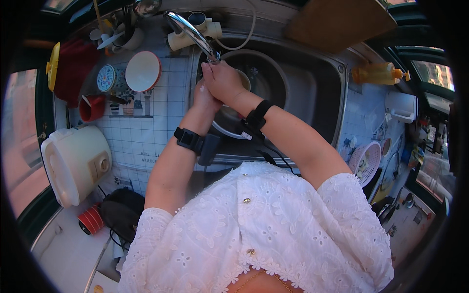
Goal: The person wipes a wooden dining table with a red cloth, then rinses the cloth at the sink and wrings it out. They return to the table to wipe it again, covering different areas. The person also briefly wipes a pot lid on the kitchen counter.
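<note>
Beneath the mouth of a chrome faucet (192, 33), my right hand (225, 82) and my left hand (204, 92) are pressed together, the right lapped over the left. The palms and most fingers are hidden, so I cannot tell whether anything is between them. Small white patches, like suds or water, show on my left hand. Below and behind the hands, a light-rimmed bowl (246, 80) sits in a large round basin (284, 82). This basin stands in a stainless steel sink (322, 95). Both wrists wear black straps with small devices.
Left of the sink stand a white bowl with a red rim (143, 71), a floral-patterned dish (106, 78), a red mug (91, 108) and a cream appliance (78, 164). To the right are an amber pump bottle (377, 73) and a pink perforated basket (366, 163). A brown board (337, 23) leans behind the sink.
</note>
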A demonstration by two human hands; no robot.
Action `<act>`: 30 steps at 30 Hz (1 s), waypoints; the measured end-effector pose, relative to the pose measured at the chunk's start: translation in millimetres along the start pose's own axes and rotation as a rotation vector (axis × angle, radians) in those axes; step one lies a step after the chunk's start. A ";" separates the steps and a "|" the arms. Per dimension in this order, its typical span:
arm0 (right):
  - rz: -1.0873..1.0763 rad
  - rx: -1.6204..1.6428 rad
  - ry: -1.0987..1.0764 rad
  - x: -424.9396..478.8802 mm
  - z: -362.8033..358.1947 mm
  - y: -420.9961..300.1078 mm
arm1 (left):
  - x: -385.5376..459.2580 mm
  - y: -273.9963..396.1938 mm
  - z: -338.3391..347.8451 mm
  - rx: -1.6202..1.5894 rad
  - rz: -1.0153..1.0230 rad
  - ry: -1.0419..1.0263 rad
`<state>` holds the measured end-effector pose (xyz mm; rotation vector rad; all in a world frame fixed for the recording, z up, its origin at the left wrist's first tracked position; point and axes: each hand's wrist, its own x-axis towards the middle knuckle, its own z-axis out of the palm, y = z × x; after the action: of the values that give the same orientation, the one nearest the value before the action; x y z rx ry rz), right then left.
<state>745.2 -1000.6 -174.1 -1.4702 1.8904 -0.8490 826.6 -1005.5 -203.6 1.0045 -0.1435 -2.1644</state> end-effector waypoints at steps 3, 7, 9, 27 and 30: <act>0.147 0.173 0.008 7.3 -1.7 19.4 | 5.0 -3.8 4.1 0.081 0.008 0.018; 0.536 0.629 -0.218 15.3 0.1 57.2 | 2.0 6.9 11.3 0.281 0.158 0.024; 0.684 1.020 -0.411 15.9 -4.6 69.9 | 0.3 18.0 12.5 0.319 0.229 -0.002; -0.091 -0.076 -0.024 -18.1 4.5 -10.9 | -1.9 2.3 -22.1 0.088 0.024 -0.094; 0.013 -0.065 -0.004 -4.8 8.5 -7.7 | 3.7 1.0 -13.4 0.034 -0.027 -0.012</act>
<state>757.4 -998.5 -173.0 -1.4960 1.9390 -0.7846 835.0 -1006.1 -214.8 1.0179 -0.1738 -2.1998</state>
